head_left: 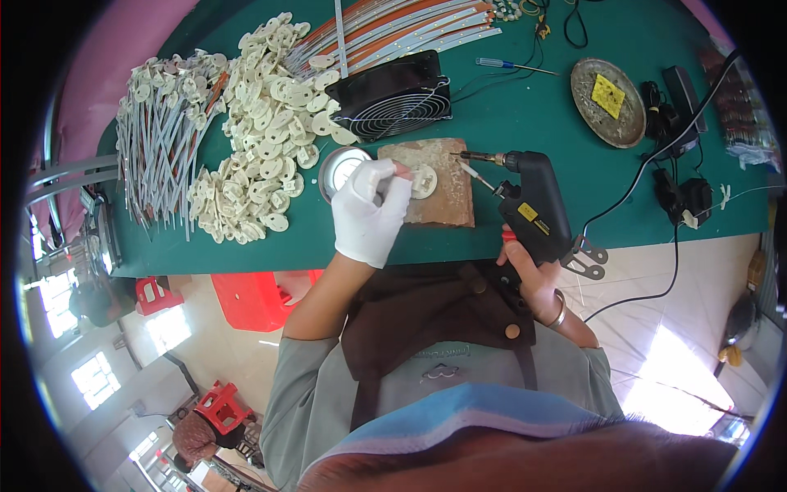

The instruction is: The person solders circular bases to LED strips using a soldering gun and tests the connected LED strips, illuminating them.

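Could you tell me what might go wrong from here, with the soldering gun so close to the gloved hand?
1. The soldering gun tip points at the round white board that the left hand pins to the brown block; a slip could burn the gloved fingers.
2. The gun's black cable trails over the table edge and might snag.
3. The pile of white discs lies close to the left hand and could be knocked.

Yellow label (528,211) on black soldering gun (533,205)

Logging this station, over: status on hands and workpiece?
Left hand, gloved, pins round white disc on brown block. Right hand grips black soldering gun, tip beside disc. Nothing between.
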Available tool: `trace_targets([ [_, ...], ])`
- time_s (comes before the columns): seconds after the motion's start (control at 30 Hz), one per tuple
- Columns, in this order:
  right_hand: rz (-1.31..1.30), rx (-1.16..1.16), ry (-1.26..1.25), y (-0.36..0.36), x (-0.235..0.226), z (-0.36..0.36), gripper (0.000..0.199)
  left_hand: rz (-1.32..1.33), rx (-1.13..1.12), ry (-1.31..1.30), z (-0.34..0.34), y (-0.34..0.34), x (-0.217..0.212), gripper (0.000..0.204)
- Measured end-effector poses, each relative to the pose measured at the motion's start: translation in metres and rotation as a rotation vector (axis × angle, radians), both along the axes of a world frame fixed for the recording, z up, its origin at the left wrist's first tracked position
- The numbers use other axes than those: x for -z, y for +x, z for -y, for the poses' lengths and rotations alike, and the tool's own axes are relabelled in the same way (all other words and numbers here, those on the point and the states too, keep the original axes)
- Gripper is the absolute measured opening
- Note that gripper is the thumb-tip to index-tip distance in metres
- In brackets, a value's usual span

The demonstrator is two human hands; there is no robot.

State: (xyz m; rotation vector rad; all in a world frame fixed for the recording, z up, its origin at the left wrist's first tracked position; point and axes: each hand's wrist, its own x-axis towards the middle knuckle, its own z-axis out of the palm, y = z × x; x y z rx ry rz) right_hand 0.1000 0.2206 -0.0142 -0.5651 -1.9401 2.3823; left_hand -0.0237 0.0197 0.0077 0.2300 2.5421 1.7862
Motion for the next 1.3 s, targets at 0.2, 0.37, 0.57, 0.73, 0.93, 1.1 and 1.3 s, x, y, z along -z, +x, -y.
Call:
trace_targets([
  [0.2,-0.005,0.017,-0.013,0.0,0.002,0.001,0.025,-0.096,-0.06,-0.301,-0.009,0.004,0.0,0.011],
  [0.37,-0.025,0.027,-0.008,0.001,0.0,0.001,0.025,0.047,-0.05,-0.225,-0.013,0.001,-0.01,0.014],
  [0.57,-0.064,0.05,-0.046,0.001,0.004,0.001,0.025,0.048,-0.039,-0.148,-0.009,-0.002,-0.006,0.015],
  [0.73,-0.038,0.047,-0.042,0.001,0.001,-0.001,0.025,-0.126,0.055,-0.412,-0.012,-0.002,-0.013,0.012],
  [0.93,-0.028,0.024,-0.038,0.0,0.003,-0.003,0.025,-0.431,0.2,-0.407,-0.004,-0.007,-0.003,0.018],
  [1.1,-0.054,0.01,-0.039,-0.001,0.007,-0.005,0.026,-0.459,0.19,-0.393,-0.003,-0.01,-0.002,0.022],
  [1.3,-0.038,0.009,-0.049,0.0,0.006,-0.007,0.027,-0.518,0.161,-0.386,-0.015,-0.009,0.002,0.018],
])
